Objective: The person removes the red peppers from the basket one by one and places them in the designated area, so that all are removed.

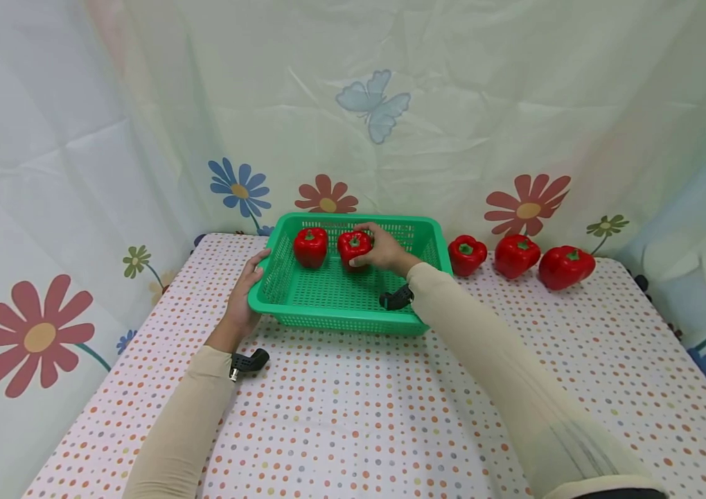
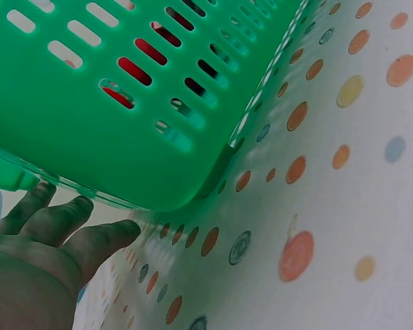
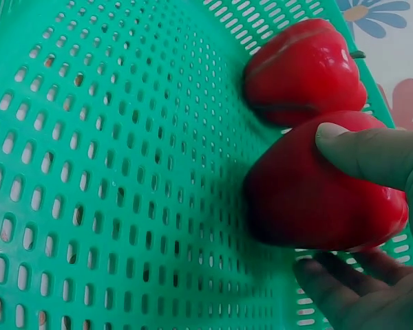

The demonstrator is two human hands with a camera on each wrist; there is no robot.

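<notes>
A green plastic basket (image 1: 353, 322) with slotted walls stands at the far middle of the table. My left hand (image 1: 245, 294) rests against its left side, and the left wrist view shows the fingers (image 2: 100, 240) nearly straight beside the rim. Inside the basket, my right hand (image 1: 384, 251) grips a red bell pepper (image 1: 353, 244), green stem up. From the right wrist, the thumb (image 3: 361, 155) lies over the held pepper (image 3: 323, 192), with fingers curled beneath. Another red bell pepper (image 1: 311, 248) sits left of it in the basket, also visible as the farther pepper (image 3: 303, 72).
Right of the basket, three more red bell peppers stand in a row: a near one (image 1: 468, 255), a middle one (image 1: 516, 256) and an outer one (image 1: 567, 267). A dotted cloth covers the table (image 1: 328, 416). A flowered curtain (image 1: 452, 138) hangs behind.
</notes>
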